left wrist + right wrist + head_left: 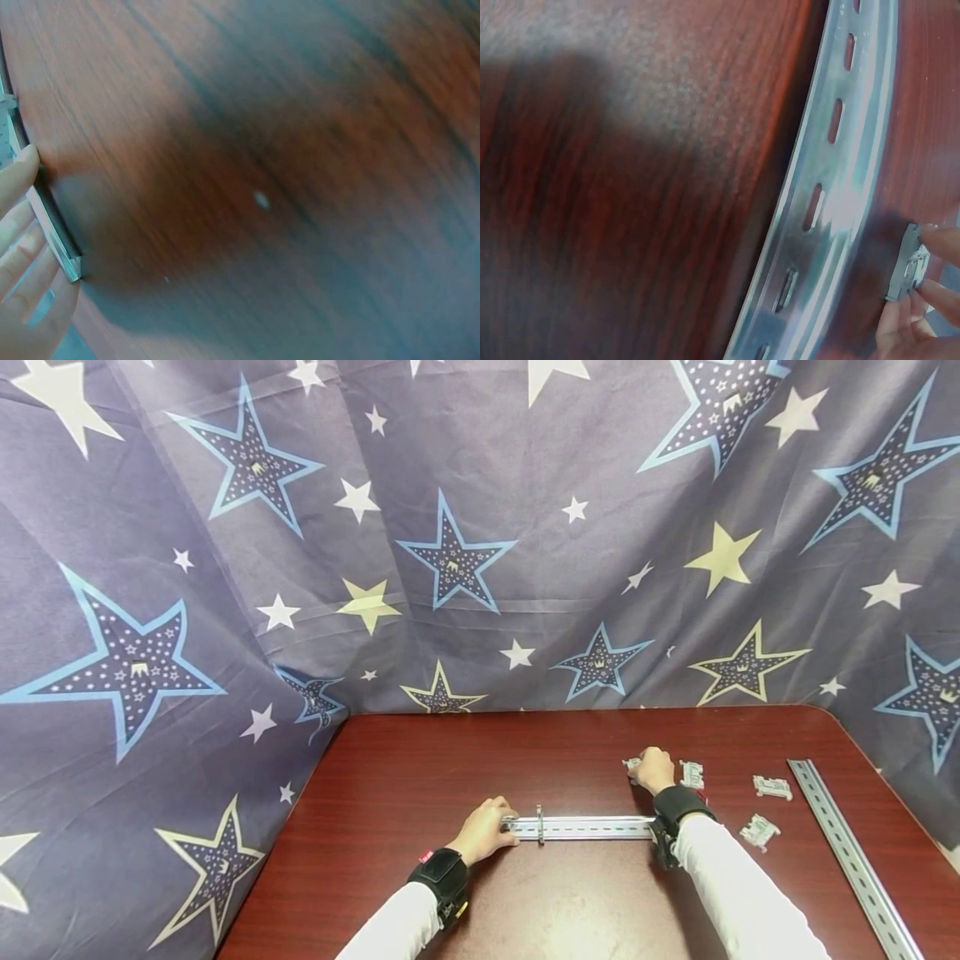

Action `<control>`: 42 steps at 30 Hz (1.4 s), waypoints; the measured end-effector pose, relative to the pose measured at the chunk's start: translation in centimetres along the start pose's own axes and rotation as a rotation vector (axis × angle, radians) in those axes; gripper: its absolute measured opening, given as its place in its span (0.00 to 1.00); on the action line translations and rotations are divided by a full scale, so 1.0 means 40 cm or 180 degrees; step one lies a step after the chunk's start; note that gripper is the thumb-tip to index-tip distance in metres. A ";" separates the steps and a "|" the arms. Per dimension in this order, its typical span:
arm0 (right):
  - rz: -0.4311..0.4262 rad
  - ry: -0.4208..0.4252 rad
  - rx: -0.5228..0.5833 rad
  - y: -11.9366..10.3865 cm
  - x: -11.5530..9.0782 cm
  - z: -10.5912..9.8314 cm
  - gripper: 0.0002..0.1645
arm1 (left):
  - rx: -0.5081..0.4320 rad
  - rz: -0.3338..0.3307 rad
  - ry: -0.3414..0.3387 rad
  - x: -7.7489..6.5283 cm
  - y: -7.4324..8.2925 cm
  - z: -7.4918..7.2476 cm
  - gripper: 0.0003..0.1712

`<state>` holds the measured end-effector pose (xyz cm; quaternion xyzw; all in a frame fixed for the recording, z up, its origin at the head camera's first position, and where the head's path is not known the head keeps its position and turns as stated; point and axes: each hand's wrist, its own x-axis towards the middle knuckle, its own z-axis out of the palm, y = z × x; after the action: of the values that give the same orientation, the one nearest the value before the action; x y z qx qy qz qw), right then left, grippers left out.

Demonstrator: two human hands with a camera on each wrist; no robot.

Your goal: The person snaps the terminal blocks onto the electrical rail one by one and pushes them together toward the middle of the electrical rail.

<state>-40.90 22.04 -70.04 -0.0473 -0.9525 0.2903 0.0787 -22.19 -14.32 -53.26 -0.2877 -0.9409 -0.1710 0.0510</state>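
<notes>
A slotted metal DIN rail (600, 828) lies crosswise on the table. My left hand (482, 832) grips its left end, thumb along one edge and fingers along the other, as the left wrist view shows. One thin terminal block (540, 824) stands upright across the rail, a little right of those fingers. Beyond the rail's right end, my right hand (656, 771) pinches a grey terminal block (910, 262) between thumb and fingers, at or just above the tabletop. The right wrist and its strap hide the rail's right end in the head view.
Loose terminal blocks lie to the right: one (692, 774) beside the right hand, another (772, 787) farther right, a third (760, 832) nearer. A longer slotted rail (855, 860) runs along the right side of the table (450, 743). A star-patterned curtain (495, 652) hangs behind.
</notes>
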 end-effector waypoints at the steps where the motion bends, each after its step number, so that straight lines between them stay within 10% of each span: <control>1: 0.0026 -0.0073 -0.0008 0.005 0.006 0.003 0.33 | 0.0003 -0.0005 0.0002 0.000 0.000 0.000 0.19; 10: -0.0363 0.0254 0.0023 0.116 0.082 0.105 0.32 | 0.0025 -0.0025 -0.0032 -0.001 0.001 -0.001 0.19; 17: -0.0271 -0.0068 -0.0030 -0.264 -0.188 -0.268 0.21 | 0.0011 -0.0095 -0.0077 0.001 0.003 -0.003 0.18; 21: -0.0082 -0.0190 -0.0101 -0.366 -0.260 -0.369 0.20 | 0.0007 -0.0087 -0.0068 0.001 0.001 -0.002 0.18; 25: -0.0054 -0.0233 -0.0127 -0.321 -0.224 -0.322 0.19 | -0.0065 0.0074 0.0060 0.000 -0.007 0.004 0.17; 32: -0.0563 0.0294 -0.0120 -0.069 -0.042 -0.076 0.12 | -0.0183 0.0282 0.0185 -0.001 -0.028 0.018 0.17; 38: -0.0129 -0.0331 0.0073 -0.306 -0.211 -0.319 0.03 | -0.0045 0.0049 0.0062 -0.001 -0.006 0.006 0.17; 42: -0.0115 -0.0365 0.0053 -0.372 -0.262 -0.382 0.04 | 0.0022 -0.0083 -0.0083 0.000 -0.003 0.003 0.17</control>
<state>-28.55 16.64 -50.46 -0.0128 -0.9537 0.2991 0.0297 -22.26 -14.35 -53.40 -0.2774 -0.9458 -0.1646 0.0375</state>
